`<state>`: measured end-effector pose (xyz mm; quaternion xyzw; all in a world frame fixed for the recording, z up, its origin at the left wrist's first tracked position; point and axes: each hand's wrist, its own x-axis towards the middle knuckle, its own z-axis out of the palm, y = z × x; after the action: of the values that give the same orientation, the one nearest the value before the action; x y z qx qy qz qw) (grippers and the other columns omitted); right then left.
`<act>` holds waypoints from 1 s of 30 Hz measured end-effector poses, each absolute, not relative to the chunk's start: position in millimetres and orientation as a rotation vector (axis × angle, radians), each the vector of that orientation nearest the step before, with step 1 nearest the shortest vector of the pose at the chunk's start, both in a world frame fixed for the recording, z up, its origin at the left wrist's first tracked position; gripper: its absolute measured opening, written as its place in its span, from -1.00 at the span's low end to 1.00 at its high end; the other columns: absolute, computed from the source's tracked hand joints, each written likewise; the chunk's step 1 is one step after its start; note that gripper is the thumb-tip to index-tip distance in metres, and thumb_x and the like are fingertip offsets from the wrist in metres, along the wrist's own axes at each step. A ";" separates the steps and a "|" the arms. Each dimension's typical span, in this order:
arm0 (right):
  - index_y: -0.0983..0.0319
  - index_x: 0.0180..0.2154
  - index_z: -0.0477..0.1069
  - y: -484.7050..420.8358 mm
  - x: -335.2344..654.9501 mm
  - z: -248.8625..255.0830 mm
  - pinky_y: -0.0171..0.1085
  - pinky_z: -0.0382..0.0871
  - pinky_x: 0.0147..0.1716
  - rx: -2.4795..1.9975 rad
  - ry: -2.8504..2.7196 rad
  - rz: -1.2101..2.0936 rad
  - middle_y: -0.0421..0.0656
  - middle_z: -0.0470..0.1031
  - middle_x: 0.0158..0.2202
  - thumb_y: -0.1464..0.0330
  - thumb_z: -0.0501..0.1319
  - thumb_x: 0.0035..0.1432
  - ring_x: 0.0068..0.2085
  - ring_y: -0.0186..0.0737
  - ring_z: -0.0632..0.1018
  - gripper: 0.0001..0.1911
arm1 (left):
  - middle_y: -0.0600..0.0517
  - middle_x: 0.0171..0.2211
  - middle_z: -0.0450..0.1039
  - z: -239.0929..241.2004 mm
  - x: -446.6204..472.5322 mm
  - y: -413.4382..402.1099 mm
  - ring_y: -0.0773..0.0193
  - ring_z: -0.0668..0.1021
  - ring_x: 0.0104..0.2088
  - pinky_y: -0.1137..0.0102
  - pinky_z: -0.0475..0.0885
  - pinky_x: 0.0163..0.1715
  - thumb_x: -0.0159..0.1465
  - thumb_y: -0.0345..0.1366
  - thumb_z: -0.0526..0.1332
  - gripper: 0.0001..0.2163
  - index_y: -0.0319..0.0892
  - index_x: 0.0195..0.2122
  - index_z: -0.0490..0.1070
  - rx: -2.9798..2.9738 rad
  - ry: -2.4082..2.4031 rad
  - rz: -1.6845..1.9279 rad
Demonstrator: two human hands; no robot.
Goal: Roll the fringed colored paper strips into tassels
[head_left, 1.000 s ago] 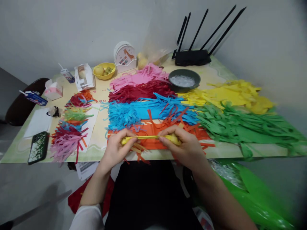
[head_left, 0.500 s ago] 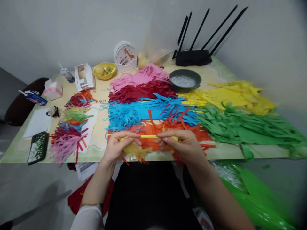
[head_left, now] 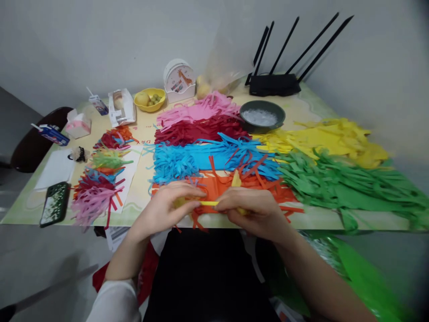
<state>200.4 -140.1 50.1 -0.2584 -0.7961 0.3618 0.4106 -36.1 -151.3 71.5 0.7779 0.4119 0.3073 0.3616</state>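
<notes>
Between my hands a rolled strip of yellow tissue paper (head_left: 208, 203) is stretched level, its middle showing as a thin twisted cord. My left hand (head_left: 170, 203) is closed on its left part and covers most of that end. My right hand (head_left: 250, 208) pinches the right part, and a yellow tip stands up behind the knuckles. Just beneath and behind both hands lies fringed orange tissue paper (head_left: 214, 185) at the table's front edge. Beyond it is a fringed blue stack (head_left: 211, 156), then dark red paper (head_left: 201, 129) and pink paper (head_left: 201, 109).
Fringed green (head_left: 355, 185) and yellow tissue (head_left: 335, 138) spread on the right. A dark bowl (head_left: 263, 127) and a black router (head_left: 275, 85) stand behind. Finished-looking mixed tassels (head_left: 97, 183) and a phone (head_left: 54, 203) lie left, near a yellow fruit bowl (head_left: 150, 107).
My hands have dropped slightly and turned over the yellow strip, with less of its cord exposed. The loose yellow fringe below my left hand is now mostly hidden. The view has shifted a little.
</notes>
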 end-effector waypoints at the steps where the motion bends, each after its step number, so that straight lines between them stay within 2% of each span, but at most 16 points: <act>1: 0.16 -0.31 0.56 -140.4 199.7 51.1 -0.35 0.50 -0.30 -0.627 -2.018 0.887 -0.16 0.65 -0.36 0.55 0.15 0.12 -0.33 -0.28 0.64 -0.74 | -0.05 -0.17 0.64 70.6 -32.0 -150.5 0.16 0.61 -0.12 0.32 0.42 -0.04 0.31 -0.28 0.22 -0.82 -0.12 -0.13 0.58 2.015 1.041 0.742; 3: 0.15 -0.30 0.55 -141.6 199.6 51.9 -0.35 0.50 -0.28 -0.600 -2.043 0.849 -0.16 0.65 -0.35 0.56 0.15 0.13 -0.31 -0.28 0.65 -0.73 | -0.04 -0.26 0.64 67.0 -26.3 -149.0 0.20 0.62 -0.23 0.36 0.43 -0.15 0.33 -0.26 0.21 -0.82 -0.14 -0.18 0.59 2.026 1.024 0.671; 5: 0.13 -0.29 0.55 -142.7 201.6 52.0 -0.33 0.50 -0.28 -0.597 -2.075 0.843 -0.16 0.65 -0.36 0.55 0.14 0.15 -0.32 -0.26 0.65 -0.73 | -0.04 -0.32 0.64 62.9 -25.5 -147.8 0.20 0.61 -0.28 0.35 0.42 -0.17 0.34 -0.25 0.19 -0.81 -0.16 -0.23 0.59 2.057 1.046 0.658; 8: 0.14 -0.17 0.57 -141.3 207.2 52.4 -0.31 0.51 -0.21 -0.646 -2.111 0.933 -0.13 0.66 -0.26 0.47 0.18 0.17 -0.24 -0.22 0.66 -0.75 | -0.05 -0.31 0.63 57.6 -32.3 -146.8 0.20 0.59 -0.25 0.24 0.38 -0.01 0.35 -0.28 0.15 -0.81 -0.15 -0.24 0.57 2.264 1.122 0.716; 11: 0.18 0.05 0.48 -135.2 207.3 53.0 -0.24 0.52 -0.13 -0.781 -2.021 1.230 -0.05 0.63 -0.09 0.29 0.24 0.20 -0.09 -0.13 0.64 -0.63 | 0.00 -0.26 0.64 51.7 -42.5 -146.2 0.20 0.59 -0.17 0.07 0.18 0.21 0.36 -0.34 0.12 -0.80 -0.05 -0.14 0.54 2.594 1.118 0.811; 13: 0.21 -0.01 0.51 -131.1 200.5 52.3 -0.23 0.54 -0.18 -0.832 -1.885 1.500 -0.03 0.65 -0.13 0.17 0.21 0.23 -0.13 -0.12 0.65 -0.64 | 0.05 -0.18 0.65 47.1 -47.7 -146.2 0.20 0.59 -0.11 0.03 0.11 0.25 0.36 -0.35 0.13 -0.78 0.02 -0.08 0.52 2.755 1.059 0.865; 17: 0.26 -0.36 0.50 -129.6 177.9 47.0 -0.30 0.51 -0.36 -0.750 -1.624 1.888 -0.10 0.65 -0.43 0.09 0.28 0.16 -0.41 -0.24 0.63 -0.66 | 0.04 -0.10 0.63 38.8 -49.2 -146.4 0.17 0.59 -0.06 0.01 0.10 0.24 0.35 -0.35 0.14 -0.76 0.03 -0.03 0.50 2.863 1.068 0.985; 20: 0.27 -0.36 0.49 -132.9 165.8 42.0 -0.34 0.48 -0.41 -0.755 -1.494 1.875 -0.16 0.60 -0.52 0.13 0.32 0.12 -0.49 -0.31 0.59 -0.69 | 0.05 -0.21 0.66 36.0 -41.8 -148.1 0.17 0.62 -0.11 0.04 0.16 0.21 0.32 -0.40 0.17 -0.77 0.00 -0.08 0.51 2.808 1.165 1.219; 24: 0.24 -0.33 0.54 -132.8 158.4 39.0 -0.33 0.47 -0.41 -0.671 -1.422 1.766 -0.20 0.59 -0.54 0.15 0.35 0.10 -0.50 -0.31 0.58 -0.73 | 0.07 -0.31 0.66 37.8 -25.1 -153.2 0.19 0.64 -0.21 0.07 0.26 0.14 0.27 -0.43 0.22 -0.80 -0.03 -0.14 0.52 2.533 1.263 1.448; 27: 0.21 -0.35 0.54 -127.1 154.2 42.6 -0.30 0.49 -0.36 -0.580 -1.413 1.685 -0.22 0.58 -0.55 0.13 0.31 0.15 -0.49 -0.29 0.59 -0.73 | 0.04 -0.24 0.66 40.4 -13.6 -153.8 0.18 0.63 -0.17 0.07 0.29 0.14 0.29 -0.41 0.22 -0.83 -0.04 -0.16 0.55 2.212 1.307 1.513; 30: 0.20 -0.28 0.49 -120.4 150.6 48.3 -0.29 0.50 -0.28 -0.645 -1.461 1.505 -0.20 0.60 -0.47 0.17 0.22 0.24 -0.39 -0.27 0.63 -0.76 | -0.04 -0.12 0.63 41.3 -5.2 -149.3 0.15 0.61 -0.05 0.13 0.37 0.11 0.32 -0.35 0.20 -0.84 -0.08 -0.17 0.58 1.827 1.293 1.497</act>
<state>150.6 -120.4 48.3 -0.2615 -0.5925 0.6104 0.4562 -5.2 -149.3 41.3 0.6614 0.4682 0.5420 0.2227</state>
